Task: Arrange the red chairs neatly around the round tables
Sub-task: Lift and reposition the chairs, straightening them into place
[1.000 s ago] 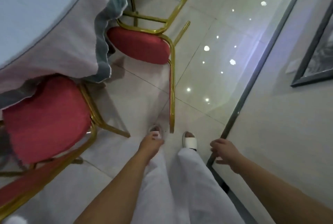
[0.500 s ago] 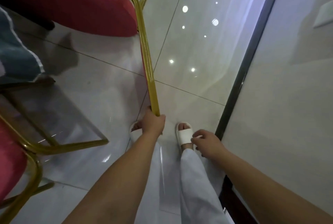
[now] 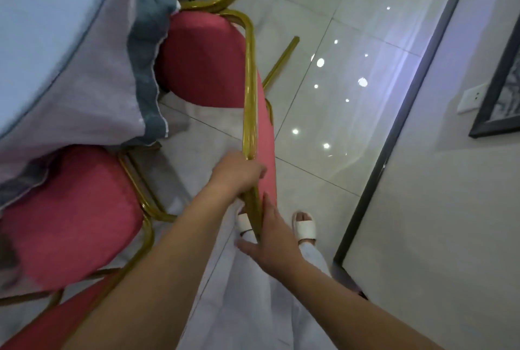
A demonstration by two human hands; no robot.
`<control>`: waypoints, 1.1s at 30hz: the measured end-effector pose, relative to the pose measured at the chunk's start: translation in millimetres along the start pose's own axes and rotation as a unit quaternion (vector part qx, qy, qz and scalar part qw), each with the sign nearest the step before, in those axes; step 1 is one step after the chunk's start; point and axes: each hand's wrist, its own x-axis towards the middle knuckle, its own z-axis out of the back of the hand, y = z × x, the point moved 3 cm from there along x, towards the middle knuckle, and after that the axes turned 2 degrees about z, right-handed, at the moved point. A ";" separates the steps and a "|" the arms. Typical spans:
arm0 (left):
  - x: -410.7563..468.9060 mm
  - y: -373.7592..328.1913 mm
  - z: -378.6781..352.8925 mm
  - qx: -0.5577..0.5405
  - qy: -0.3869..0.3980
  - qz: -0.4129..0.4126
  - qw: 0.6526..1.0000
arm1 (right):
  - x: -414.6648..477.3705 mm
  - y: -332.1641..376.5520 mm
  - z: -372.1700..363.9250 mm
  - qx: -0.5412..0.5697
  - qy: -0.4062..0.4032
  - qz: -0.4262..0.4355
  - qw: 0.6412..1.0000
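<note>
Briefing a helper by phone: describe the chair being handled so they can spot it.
Find the cloth-covered table on the left. The chair sits at its edge, beyond the near chair. Only its gold back frame is gripped by the left hand.

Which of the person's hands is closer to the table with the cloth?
Left. The left hand grips the chair by its gold frame, on the side toward the table; the right hand lies against the chair back, farther out.

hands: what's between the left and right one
In the head view, the gold metal tube of the red padded chair runs between left hand and right hand.
</note>
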 end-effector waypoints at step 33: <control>-102.7 -47.2 97.9 -0.090 -0.197 -0.187 0.958 | 27.2 201.0 366.9 0.154 -0.267 0.045 0.950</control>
